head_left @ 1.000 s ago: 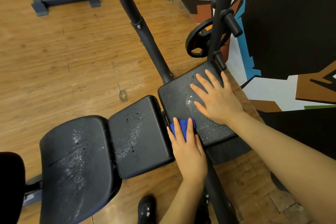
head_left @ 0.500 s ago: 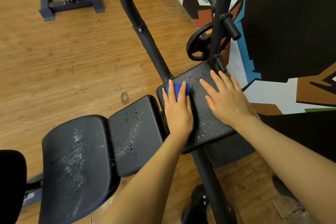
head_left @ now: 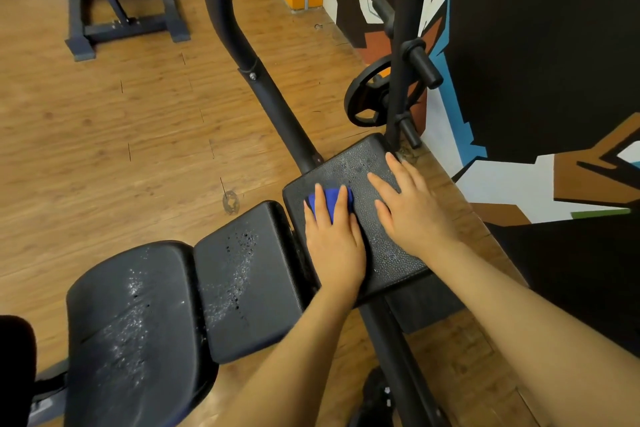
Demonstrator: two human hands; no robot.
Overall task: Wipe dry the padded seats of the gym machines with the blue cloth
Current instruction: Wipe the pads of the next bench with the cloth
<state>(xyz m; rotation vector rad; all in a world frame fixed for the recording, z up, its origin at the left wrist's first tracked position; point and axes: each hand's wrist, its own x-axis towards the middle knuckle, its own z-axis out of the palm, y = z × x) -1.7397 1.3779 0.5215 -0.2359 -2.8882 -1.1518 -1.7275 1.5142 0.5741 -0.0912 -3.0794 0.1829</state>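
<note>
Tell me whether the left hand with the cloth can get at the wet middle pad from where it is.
Probably yes: the left hand presses the blue cloth on the textured pad, right beside the middle pad, with nothing between them.

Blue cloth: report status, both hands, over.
Left hand flat, pressing crumpled blue cloth onto textured black seat pad. Right hand flat beside it, bracing. Two smooth black pads alongside wet with droplets.

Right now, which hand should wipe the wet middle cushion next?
Probably the left hand. It already presses the blue cloth and sits right beside the middle cushion, where droplets show. The right hand lies flat, farther away, with no cloth.
</note>
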